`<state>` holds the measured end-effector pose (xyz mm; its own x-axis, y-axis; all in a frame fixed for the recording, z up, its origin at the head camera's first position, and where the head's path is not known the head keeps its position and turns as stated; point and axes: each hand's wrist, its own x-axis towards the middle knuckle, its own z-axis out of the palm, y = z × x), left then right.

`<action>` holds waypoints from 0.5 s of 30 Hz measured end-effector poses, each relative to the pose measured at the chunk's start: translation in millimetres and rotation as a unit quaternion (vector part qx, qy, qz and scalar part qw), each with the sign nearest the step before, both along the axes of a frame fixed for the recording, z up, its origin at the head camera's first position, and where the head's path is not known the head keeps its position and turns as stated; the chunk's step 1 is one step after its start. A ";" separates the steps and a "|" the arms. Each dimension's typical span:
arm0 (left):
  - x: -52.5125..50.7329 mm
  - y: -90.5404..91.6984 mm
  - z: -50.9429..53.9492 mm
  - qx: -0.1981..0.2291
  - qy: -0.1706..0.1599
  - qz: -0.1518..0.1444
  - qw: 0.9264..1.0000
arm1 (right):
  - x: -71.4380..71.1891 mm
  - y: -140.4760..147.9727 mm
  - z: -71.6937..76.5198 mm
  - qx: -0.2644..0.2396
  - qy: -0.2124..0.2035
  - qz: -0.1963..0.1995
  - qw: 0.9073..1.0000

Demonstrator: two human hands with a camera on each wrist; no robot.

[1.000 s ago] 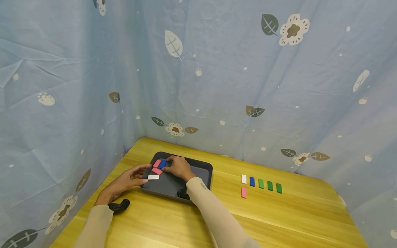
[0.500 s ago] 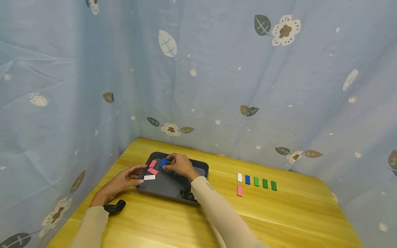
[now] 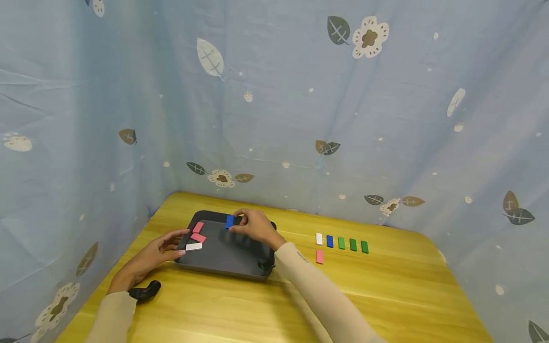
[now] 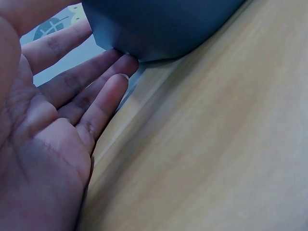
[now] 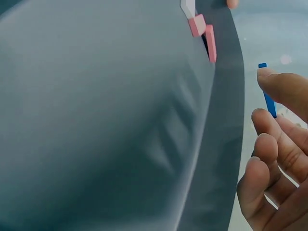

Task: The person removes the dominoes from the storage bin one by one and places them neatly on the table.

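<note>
My right hand [image 3: 259, 227] pinches a blue domino [image 3: 229, 222] between thumb and fingers, held up over the back of a dark grey tray [image 3: 227, 272]. In the right wrist view, the blue domino [image 5: 269, 98] is seen edge-on under the thumb. Two pink dominoes [image 3: 198, 237] and a white domino [image 3: 194, 246] lie by the tray's left wall. My left hand [image 3: 152, 255] touches that left side with its fingers spread. From the left wrist, the fairly straight fingers of the left hand [image 4: 62, 106] meet the tray's outer wall [image 4: 154, 33].
Right of the tray, on the wooden table [image 3: 386, 286], stands a row of dominoes: white [image 3: 319, 238], blue [image 3: 330, 241] and several green [image 3: 353, 245]. A pink domino [image 3: 319, 257] lies in front of the white one. Patterned curtains [image 3: 279, 119] hang behind and at the left.
The right hand has lifted the blue domino away from the pink ones and moved it rightward across the tray. The left hand stays at the tray's left side. The head view has turned right.
</note>
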<state>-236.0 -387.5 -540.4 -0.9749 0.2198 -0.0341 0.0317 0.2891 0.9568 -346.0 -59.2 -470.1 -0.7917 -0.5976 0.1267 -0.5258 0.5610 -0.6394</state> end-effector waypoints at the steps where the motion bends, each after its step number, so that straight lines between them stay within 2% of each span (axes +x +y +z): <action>1: -0.1 -0.3 0.3 -0.001 0.001 0.000 1.000 | 0.1 4.6 0.9 -0.002 0.003 0.002 1.000; 15: 3.5 -0.7 1.1 -0.019 0.012 -0.007 1.000 | 4.4 77.5 9.1 -0.023 0.029 -0.013 0.999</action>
<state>-232.5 -388.2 -539.3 -0.9724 0.2324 -0.0199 0.0584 0.3252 0.9438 -341.6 18.3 -461.0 -0.7979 -0.5690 0.1990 -0.5475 0.5460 -0.6341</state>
